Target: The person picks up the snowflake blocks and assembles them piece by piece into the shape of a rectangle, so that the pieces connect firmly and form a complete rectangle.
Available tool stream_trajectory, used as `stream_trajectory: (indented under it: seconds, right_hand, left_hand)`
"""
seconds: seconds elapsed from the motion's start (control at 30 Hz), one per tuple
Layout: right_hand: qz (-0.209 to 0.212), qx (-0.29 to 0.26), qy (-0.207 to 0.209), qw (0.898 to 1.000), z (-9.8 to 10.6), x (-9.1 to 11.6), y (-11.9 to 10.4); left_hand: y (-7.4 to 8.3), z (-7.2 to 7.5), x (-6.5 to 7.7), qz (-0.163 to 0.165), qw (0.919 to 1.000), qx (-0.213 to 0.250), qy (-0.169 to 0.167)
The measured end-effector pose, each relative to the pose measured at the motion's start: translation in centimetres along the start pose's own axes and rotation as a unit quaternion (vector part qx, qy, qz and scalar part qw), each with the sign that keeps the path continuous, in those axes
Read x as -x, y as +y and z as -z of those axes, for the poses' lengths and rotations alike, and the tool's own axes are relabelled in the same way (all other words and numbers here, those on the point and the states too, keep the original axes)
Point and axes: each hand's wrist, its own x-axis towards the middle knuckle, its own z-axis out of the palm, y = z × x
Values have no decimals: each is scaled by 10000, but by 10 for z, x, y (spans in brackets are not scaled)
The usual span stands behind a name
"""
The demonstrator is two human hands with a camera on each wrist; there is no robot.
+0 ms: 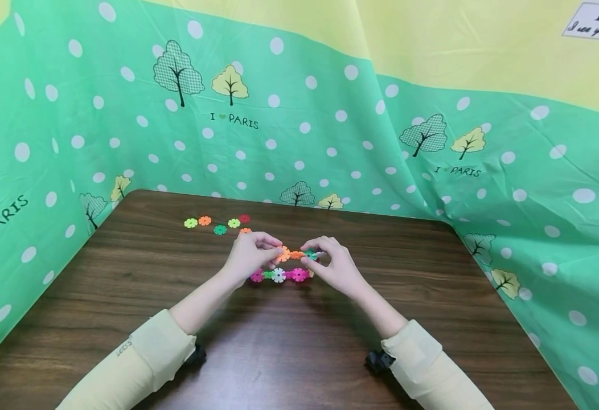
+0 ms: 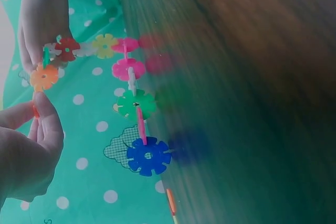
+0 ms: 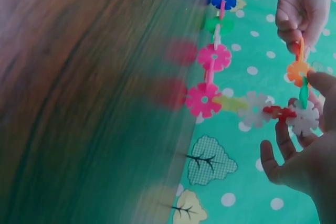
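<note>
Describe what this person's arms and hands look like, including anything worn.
The left sleeve and right sleeve are pale cream with broad cuffs. Small dark lettering, too small to read surely, marks the left one. A black device shows beside the left cuff, a second black device beside the right. Left hand and right hand wear no gloves.

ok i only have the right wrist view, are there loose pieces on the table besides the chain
Observer: Yes, the head view shows loose pieces beyond the chain, toward the left.
Operator: which one is closest to the left hand
Observer: An orange one, just past the left hand and partly hidden by it.
Operator: and does the right sleeve get in the way
Observer: It doesn't look like it: the right sleeve stops well short of the right hand.
</note>
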Motion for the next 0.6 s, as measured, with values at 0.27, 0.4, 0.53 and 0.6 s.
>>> stream_trajectory:
  seconds: [0.27,0.4,0.53,0.6]
  right_hand:
    - [-242,-57,270,9993,-4,-2,-3]
    - [-493,-268,352,9978,-4,-2,-4]
    - [-736,-579,380,9949,-5,-1,-6]
    - [-844,-733,358,9931,-4,-1,-12]
  left_hand:
    - [-1,-5,0,12,9999,137,-24]
    - [1,-5,1,113,9994,319,-60]
    - [2,-6,2,188,9988,454,-1]
    - [3,-8,3,170,9985,515,21]
